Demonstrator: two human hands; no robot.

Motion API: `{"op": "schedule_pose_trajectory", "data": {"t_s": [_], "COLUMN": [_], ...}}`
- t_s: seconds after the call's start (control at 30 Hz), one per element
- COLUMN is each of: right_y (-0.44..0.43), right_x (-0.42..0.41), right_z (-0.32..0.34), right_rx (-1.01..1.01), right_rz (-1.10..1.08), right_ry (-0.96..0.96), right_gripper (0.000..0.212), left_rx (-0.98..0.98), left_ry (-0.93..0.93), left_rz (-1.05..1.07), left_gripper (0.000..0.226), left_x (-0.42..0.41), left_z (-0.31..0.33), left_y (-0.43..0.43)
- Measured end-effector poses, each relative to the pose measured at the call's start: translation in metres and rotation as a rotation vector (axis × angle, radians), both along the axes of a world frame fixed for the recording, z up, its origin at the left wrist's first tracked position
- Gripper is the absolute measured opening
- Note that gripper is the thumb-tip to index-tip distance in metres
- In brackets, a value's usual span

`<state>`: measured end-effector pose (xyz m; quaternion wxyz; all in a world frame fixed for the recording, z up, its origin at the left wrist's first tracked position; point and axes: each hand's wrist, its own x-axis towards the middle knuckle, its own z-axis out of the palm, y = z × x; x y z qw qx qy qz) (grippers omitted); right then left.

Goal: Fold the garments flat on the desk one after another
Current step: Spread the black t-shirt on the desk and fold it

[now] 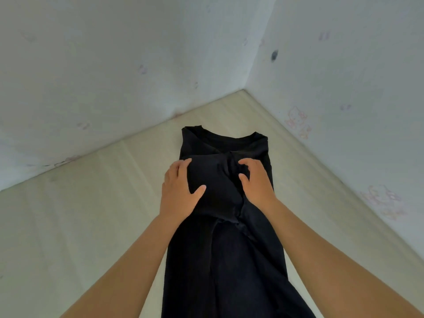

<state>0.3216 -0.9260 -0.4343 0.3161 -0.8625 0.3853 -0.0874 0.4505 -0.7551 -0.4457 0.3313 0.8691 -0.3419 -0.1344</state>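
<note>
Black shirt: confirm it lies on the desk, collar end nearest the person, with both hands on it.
Not quite. The head view shows the collar at the far end, away from the person. The rest stands: the black shirt lies on the desk, with the left hand and right hand on it.
</note>
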Motion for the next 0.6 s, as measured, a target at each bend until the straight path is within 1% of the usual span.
{"op": "schedule_pose_trajectory", "data": {"t_s": [0.07, 0.13, 0.17, 0.2, 0.27, 0.3, 0.37, 0.43, 0.53, 0.6], "right_y": [0.007, 0.017, 0.023, 0.029, 0.039, 0.044, 0.052, 0.062, 0.08, 0.089], "right_x": [-0.029, -0.056, -0.071, -0.085, -0.109, -0.125, -0.146, -0.169, -0.2, -0.22], "right_z": [-0.002, -0.005, -0.006, -0.007, -0.01, -0.01, -0.01, -0.007, -0.005, -0.001], "right_rx": [-0.031, -0.026, -0.008, 0.027, 0.143, 0.211, 0.326, 0.359, 0.352, 0.355], "right_rz": [-0.028, -0.085, -0.115, -0.135, -0.146, -0.159, -0.159, -0.146, -0.1, -0.056], "right_ry": [0.044, 0.073, 0.091, 0.113, 0.173, 0.206, 0.262, 0.317, 0.416, 0.485], "right_gripper": [0.034, 0.032, 0.03, 0.028, 0.024, 0.021, 0.018, 0.02, 0.025, 0.04], "left_rx": [0.034, 0.15, 0.253, 0.372, 0.557, 0.59, 0.567, 0.444, 0.254, 0.228], "left_ry": [-0.233, -0.38, -0.397, -0.375, -0.305, -0.283, -0.266, -0.271, -0.277, -0.292], "left_rz": [-0.323, -0.544, -0.586, -0.575, -0.468, -0.423, -0.336, -0.309, -0.396, -0.458], "left_gripper": [0.064, 0.059, 0.06, 0.063, 0.071, 0.073, 0.071, 0.064, 0.058, 0.058], "left_x": [-0.009, -0.019, -0.024, -0.026, -0.025, -0.03, -0.04, -0.064, -0.11, -0.142], "left_z": [-0.005, -0.016, -0.022, -0.029, -0.038, -0.039, -0.037, -0.031, -0.027, -0.03], "left_y": [-0.014, -0.023, -0.025, -0.026, -0.025, -0.025, -0.025, -0.023, -0.001, 0.021]}}
